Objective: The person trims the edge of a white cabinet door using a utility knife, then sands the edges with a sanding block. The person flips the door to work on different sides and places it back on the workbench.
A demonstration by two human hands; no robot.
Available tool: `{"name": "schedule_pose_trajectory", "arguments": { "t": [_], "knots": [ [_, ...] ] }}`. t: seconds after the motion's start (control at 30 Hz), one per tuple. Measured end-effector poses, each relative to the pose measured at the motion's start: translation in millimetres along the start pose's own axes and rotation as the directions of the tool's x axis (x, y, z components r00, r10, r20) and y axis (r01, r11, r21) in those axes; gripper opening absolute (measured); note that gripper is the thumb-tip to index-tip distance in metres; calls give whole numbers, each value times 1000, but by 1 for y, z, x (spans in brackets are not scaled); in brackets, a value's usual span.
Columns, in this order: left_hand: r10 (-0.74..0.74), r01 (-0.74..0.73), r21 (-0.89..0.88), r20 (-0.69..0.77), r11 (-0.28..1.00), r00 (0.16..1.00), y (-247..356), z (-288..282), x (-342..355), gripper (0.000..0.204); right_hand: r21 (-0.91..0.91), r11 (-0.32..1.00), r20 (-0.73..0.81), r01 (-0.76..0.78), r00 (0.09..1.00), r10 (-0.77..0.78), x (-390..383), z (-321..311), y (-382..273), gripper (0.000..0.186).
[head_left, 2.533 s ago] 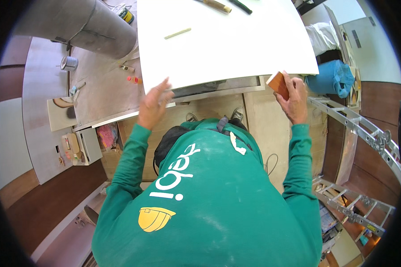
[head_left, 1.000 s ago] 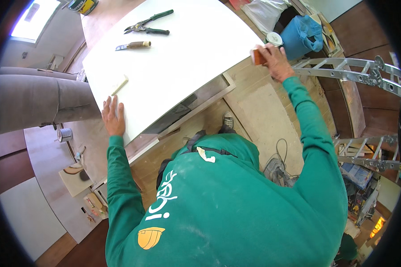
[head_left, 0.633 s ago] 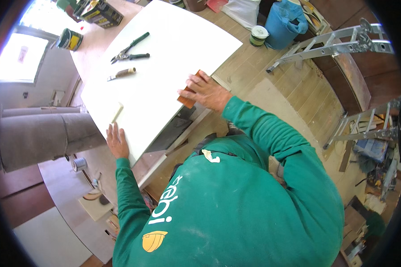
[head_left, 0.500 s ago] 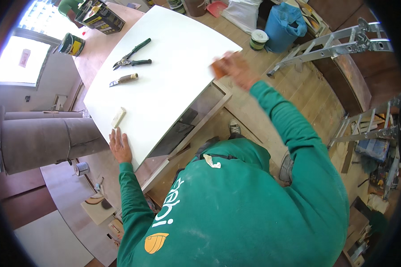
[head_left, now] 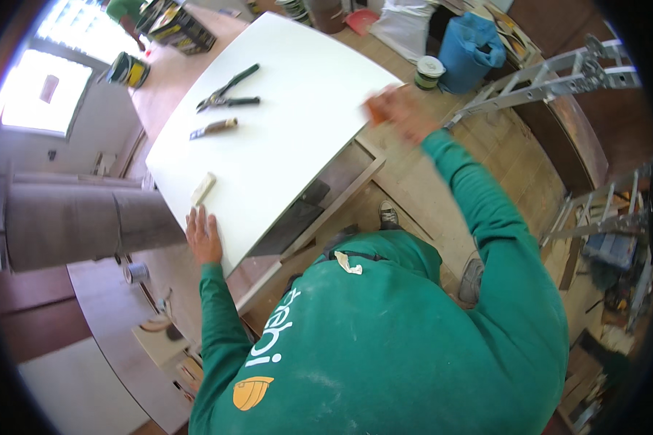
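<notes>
A white panel [head_left: 283, 123] lies across the work surface in front of me. My left hand [head_left: 204, 235] rests flat, fingers apart, on its near left edge, beside a small off-white block [head_left: 204, 188]. At the panel's right corner my right hand [head_left: 405, 114] is closed round an orange-brown block [head_left: 375, 110], held against the edge. Motion blurs that hand, and most of the block is hidden in it. Green-handled snips [head_left: 228, 92] and a wooden-handled knife [head_left: 214, 128] lie on the panel, away from both hands.
Paint cans [head_left: 128, 70] stand on the bench behind the panel. To the right are a lidded tub [head_left: 429, 72], a blue bag [head_left: 471, 54] and an aluminium ladder [head_left: 544, 83]. A large covered roll [head_left: 62, 225] lies at left. Another person's arm [head_left: 127, 22] shows at far left.
The view has shifted slightly, so the panel and tools sit a little further right. My right hand stays at the panel's right corner with the block, still blurred. My left hand stays put.
</notes>
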State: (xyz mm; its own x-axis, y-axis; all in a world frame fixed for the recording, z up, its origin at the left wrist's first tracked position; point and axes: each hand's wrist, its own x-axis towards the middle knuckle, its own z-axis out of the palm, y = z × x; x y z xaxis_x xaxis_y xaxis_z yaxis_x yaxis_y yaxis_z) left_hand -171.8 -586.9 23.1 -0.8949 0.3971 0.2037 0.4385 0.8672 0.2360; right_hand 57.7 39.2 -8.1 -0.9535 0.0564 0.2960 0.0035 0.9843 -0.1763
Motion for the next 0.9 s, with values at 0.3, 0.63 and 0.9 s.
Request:
{"name": "schedule_pose_trajectory", "arguments": {
  "t": [0.3,0.63,0.9],
  "knots": [
    [2,0,27,-78,1000,997,-8,8,-7,56,18,985,-119,-169,978,170,-13,-56,99,97],
    [-32,38,90,-65,995,997,-6,16,-1,59,-105,937,79,333,942,-326,18,-7,-117,96],
    [-33,39,107,-62,993,998,-16,20,-5,55,125,875,23,468,880,-474,36,31,-332,79]
  ]
}}
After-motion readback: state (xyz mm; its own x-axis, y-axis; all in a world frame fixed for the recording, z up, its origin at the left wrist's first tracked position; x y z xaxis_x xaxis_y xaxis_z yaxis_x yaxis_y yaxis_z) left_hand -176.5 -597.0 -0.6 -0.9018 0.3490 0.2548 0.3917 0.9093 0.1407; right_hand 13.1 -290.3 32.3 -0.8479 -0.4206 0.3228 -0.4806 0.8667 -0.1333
